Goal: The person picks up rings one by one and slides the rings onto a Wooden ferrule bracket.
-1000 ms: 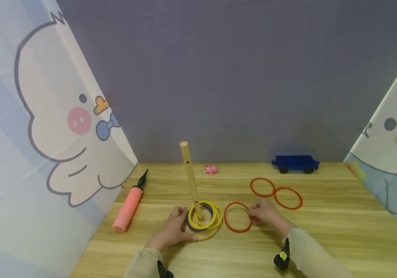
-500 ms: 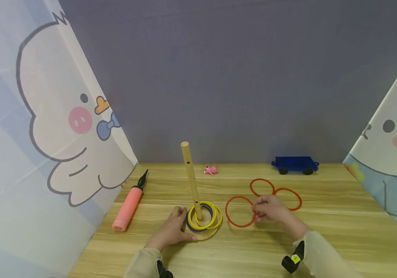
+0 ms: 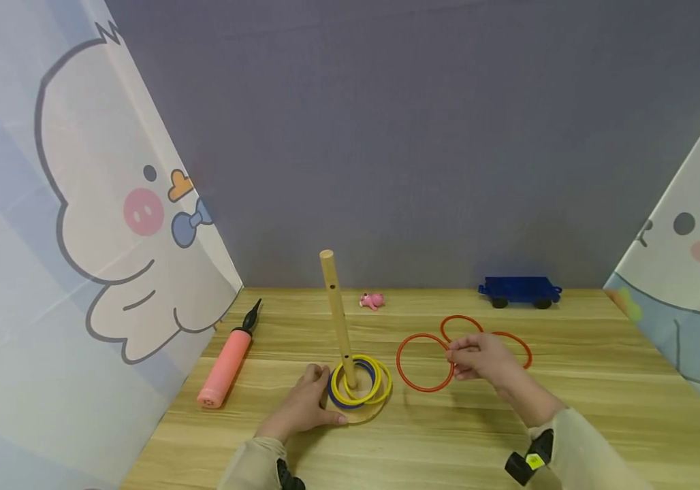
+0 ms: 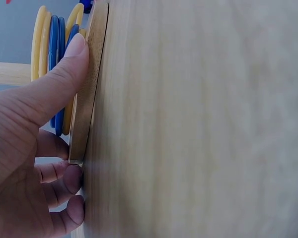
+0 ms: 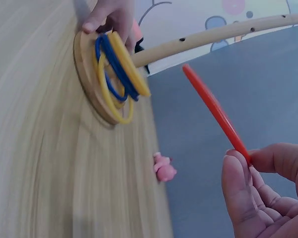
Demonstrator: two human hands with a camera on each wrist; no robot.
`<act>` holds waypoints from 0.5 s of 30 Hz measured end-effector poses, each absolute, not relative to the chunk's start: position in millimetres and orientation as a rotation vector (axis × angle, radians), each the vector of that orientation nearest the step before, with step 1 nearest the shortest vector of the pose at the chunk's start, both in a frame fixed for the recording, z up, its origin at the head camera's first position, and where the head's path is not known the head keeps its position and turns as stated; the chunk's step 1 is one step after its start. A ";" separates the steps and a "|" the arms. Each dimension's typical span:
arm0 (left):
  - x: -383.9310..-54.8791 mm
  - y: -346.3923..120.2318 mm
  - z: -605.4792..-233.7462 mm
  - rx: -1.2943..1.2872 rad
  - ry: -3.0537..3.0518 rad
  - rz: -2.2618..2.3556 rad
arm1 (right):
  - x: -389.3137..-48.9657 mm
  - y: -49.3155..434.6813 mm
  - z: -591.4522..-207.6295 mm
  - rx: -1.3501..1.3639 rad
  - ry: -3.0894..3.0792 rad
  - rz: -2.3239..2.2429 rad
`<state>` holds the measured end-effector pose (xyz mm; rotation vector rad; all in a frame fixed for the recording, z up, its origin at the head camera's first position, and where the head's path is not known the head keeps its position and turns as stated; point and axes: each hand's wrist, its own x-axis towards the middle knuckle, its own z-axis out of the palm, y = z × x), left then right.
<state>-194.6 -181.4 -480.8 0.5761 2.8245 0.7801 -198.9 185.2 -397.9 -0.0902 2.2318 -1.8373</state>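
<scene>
My right hand (image 3: 485, 361) pinches the right side of a red ring (image 3: 426, 390) between thumb and fingertips. In the right wrist view that red ring (image 5: 216, 111) appears nearly edge-on, raised off the table. To its left stands a wooden ring-toss stand, its post (image 3: 337, 316) upright and leaning slightly in view. Yellow rings (image 3: 390, 382) and blue rings (image 4: 53, 64) lie stacked round the post's foot. My left hand (image 3: 304, 403) grips the edge of the round wooden base (image 3: 359, 416), with the thumb (image 4: 64, 74) along it and the fingers curled at its rim.
Two more red rings (image 3: 530, 352) lie behind my right hand, partly covered by it. A blue toy wagon (image 3: 519, 289) stands at the back right. A small pink toy animal (image 3: 372, 300) sits behind the post. At the left lies a pink hand pump (image 3: 225, 367).
My right hand has lifted the red ring from the table, moving up and slightly away, and now partly covers the other red rings. The left hand keeps its place on the base.
</scene>
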 end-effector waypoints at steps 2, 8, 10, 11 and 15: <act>-194.9 -181.4 -481.7 0.576 2.831 0.772 | -196.5 184.7 -394.1 -0.101 2.229 -1.848; -194.4 -180.7 -481.1 0.563 2.827 0.776 | -190.7 184.3 -382.1 -0.179 2.202 -1.871; -194.5 -180.4 -480.3 0.562 2.828 0.777 | -189.4 183.7 -377.9 -0.199 2.191 -1.879; -194.9 -180.3 -480.2 0.562 2.830 0.777 | -188.9 183.3 -375.8 -0.204 2.186 -1.884; -195.7 -180.2 -480.7 0.566 2.840 0.762 | -186.7 180.1 -367.8 -0.213 2.173 -1.910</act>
